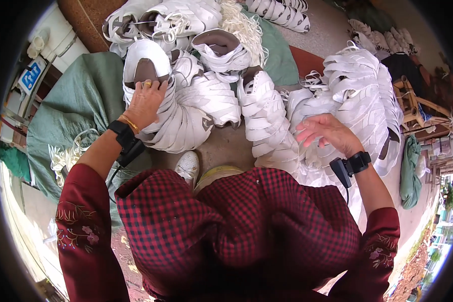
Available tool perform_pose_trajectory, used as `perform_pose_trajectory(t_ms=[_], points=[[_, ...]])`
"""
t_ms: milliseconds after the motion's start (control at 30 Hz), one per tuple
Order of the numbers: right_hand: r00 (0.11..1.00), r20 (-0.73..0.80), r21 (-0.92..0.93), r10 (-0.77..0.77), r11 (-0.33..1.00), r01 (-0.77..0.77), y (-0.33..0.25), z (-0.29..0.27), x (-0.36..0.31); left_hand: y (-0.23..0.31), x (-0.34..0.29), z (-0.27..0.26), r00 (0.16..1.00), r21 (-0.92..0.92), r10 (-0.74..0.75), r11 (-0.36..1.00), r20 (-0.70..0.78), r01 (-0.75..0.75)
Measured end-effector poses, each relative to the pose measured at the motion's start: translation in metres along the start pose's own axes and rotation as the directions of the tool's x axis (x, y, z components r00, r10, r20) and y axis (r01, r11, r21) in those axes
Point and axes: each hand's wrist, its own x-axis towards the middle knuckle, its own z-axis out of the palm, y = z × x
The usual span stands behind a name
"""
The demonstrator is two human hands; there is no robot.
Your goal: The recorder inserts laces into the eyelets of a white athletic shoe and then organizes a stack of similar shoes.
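At the left, my left hand (148,103) bends its fingers over the inner edge of a white shoe upper (147,53) with a brown lining. This piece tops a curved stack of nested white uppers (178,128). My right hand (329,132) hovers, palm partly turned inward, with loosely curved fingers spread and nothing visible in them. Beside it stands another nested stack of uppers (264,110), and behind it rises a large heap of white uppers (360,88). Whether the right fingertips touch the pieces below, I cannot tell.
More uppers (183,17) and a bundle of cream laces (239,30) lie farther back. A green sack (78,110) spreads at the left, with loose laces (65,158) on it. A bamboo stool (412,105) stands at the right. Checked red cloth (236,216) covers my lap.
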Motion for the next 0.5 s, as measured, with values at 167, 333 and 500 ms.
perform_pose_trajectory(t_ms=[167, 333, 500], points=[[0.984, 0.012, 0.029, 0.179, 0.983, -0.179, 0.101, 0.018, -0.095, 0.024, -0.016, -0.086, 0.999, -0.178, 0.037, 0.983, -0.001, -0.037], [0.982, -0.117, 0.609, 0.151, 0.791, -0.049, 0.240, 0.098, -0.077, 0.106, 0.059, -0.143, 0.807, -0.684, 0.498, 0.710, 0.318, -0.168], [0.944, -0.030, 0.747, 0.329, 0.635, -0.198, 0.249, 0.130, -0.025, 0.170, 0.082, -0.133, 0.729, -0.776, 0.642, 0.577, 0.238, -0.254]])
